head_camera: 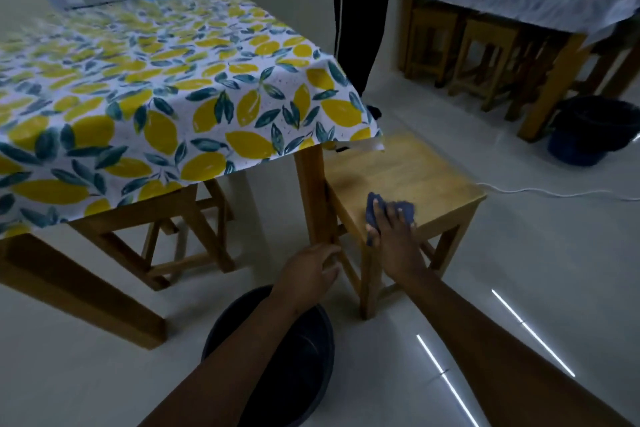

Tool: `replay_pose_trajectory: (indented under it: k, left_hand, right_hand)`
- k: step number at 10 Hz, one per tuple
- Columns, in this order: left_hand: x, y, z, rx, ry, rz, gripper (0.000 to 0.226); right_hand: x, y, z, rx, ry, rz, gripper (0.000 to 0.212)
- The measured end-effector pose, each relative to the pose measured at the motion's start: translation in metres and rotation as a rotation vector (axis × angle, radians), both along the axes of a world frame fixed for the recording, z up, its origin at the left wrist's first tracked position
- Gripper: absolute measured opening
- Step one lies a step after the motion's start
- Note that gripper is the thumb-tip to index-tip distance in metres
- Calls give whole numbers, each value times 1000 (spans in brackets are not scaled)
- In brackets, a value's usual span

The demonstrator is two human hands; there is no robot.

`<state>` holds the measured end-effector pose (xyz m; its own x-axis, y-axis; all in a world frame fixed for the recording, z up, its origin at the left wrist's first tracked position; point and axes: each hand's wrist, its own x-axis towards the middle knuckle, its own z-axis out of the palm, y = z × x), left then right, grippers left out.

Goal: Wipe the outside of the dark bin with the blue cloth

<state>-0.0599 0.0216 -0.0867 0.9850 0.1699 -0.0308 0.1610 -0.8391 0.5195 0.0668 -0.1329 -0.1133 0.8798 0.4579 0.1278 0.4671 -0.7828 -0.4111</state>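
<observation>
The dark bin (298, 367) stands open on the white floor at the bottom centre, partly hidden under my left forearm. The blue cloth (375, 210) lies crumpled on the near corner of a wooden stool (408, 170). My right hand (394, 236) rests on the cloth with its fingers closed around it. My left hand (308, 270) hovers above the bin's far rim, beside the table leg (311, 198), fingers slightly curled and holding nothing.
A table with a lemon-print cloth (156, 90) fills the left, with a stool beneath it. A second dark bucket (588, 130) sits at the right by another covered table and several stools. A white cable (554, 192) runs across the floor.
</observation>
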Motion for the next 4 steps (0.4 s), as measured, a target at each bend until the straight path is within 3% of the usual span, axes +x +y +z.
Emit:
replay_pose_trajectory:
  k: [1, 2, 4]
  left_hand:
    - [18, 16, -25, -10, -8, -25, 44]
    - [25, 29, -32, 23, 37, -61, 50]
    - [39, 45, 37, -17, 6, -15, 52]
  right_hand:
    - [4, 9, -24, -106, -64, -10, 69]
    - [-1, 6, -28, -116, -141, -23, 66]
    - [-4, 14, 42, -84, -93, 97, 55]
